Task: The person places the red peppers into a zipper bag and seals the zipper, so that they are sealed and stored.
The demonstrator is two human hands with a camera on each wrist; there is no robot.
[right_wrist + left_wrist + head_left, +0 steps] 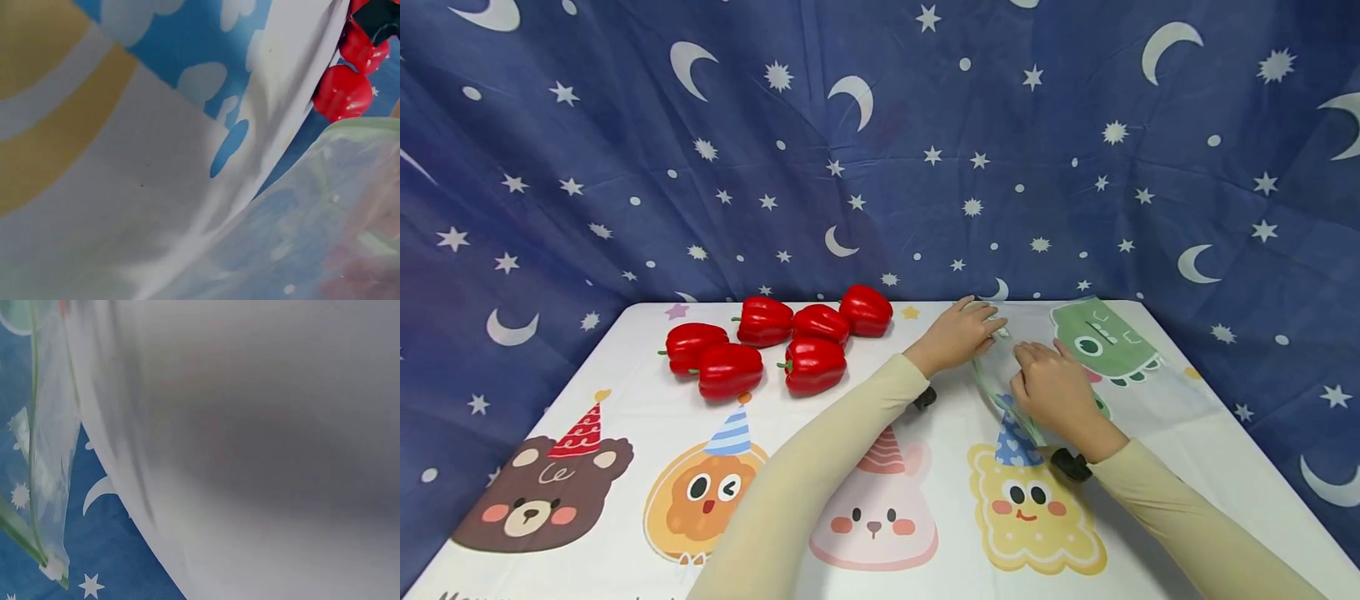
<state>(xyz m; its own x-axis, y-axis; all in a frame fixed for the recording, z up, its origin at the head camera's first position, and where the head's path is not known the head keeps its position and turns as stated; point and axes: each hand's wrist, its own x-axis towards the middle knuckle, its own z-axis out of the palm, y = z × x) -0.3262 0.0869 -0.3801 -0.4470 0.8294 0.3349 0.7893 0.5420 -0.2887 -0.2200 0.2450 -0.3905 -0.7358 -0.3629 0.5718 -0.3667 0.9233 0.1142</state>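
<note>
A clear zip bag [1026,321] with pale green zip strips lies on the right part of the table. Its mouth faces left, and the strips stand apart there. At the bag's far corner, my left hand [964,335] pinches the edge beside a small white slider [53,567]. Nearer to me, my right hand [1056,392] grips the bag's mouth with bent fingers; its fingertips are partly hidden. Clear film [294,231] fills the lower right of the right wrist view. Several red bell peppers [812,365] lie in a group at the back left, apart from both hands.
The white tablecloth [587,517] carries printed cartoon animals. A dark blue curtain [910,108] with moons and stars hangs right behind the table's back edge. Black wrist mounts [1070,465] sit under both wrists.
</note>
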